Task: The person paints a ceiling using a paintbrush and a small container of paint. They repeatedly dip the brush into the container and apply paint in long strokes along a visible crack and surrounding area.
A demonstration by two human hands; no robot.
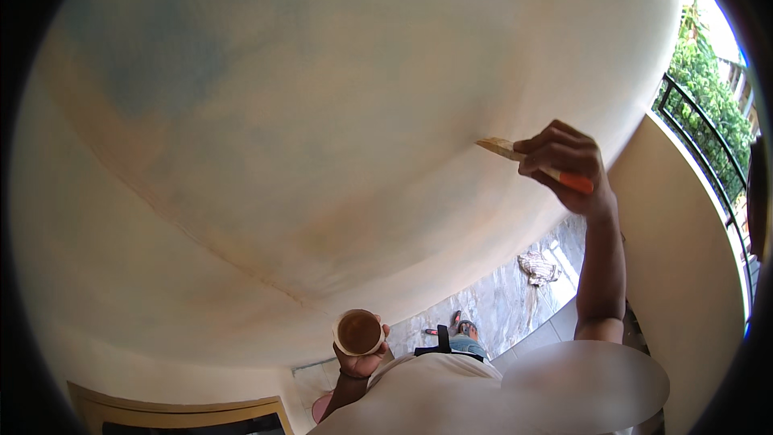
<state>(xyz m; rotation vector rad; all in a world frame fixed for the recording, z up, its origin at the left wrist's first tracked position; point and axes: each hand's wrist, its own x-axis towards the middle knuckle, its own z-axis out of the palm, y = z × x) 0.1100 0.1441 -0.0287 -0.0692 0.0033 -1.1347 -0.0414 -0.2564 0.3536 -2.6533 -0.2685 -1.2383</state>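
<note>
My right hand (564, 163) is closed around a paintbrush (501, 147) with an orange-red handle end. The brush's bristle tip points left and meets, or nearly meets, the painted wall (346, 113), which carries soft patches of cream, peach and grey-blue. Lower down, near my body, my left hand (362, 362) grips a round pale cup (359, 333) from beneath and the side. Brown liquid fills much of that cup. Several fingers of the left hand are hidden behind it.
A crumpled striped cloth (538, 268) lies on the paint-smeared floor covering (491, 314), near my feet. To the right stands a low cream wall (684, 217) topped by a dark metal railing (708, 129), with greenery beyond. A brown frame (177, 415) is at the lower left.
</note>
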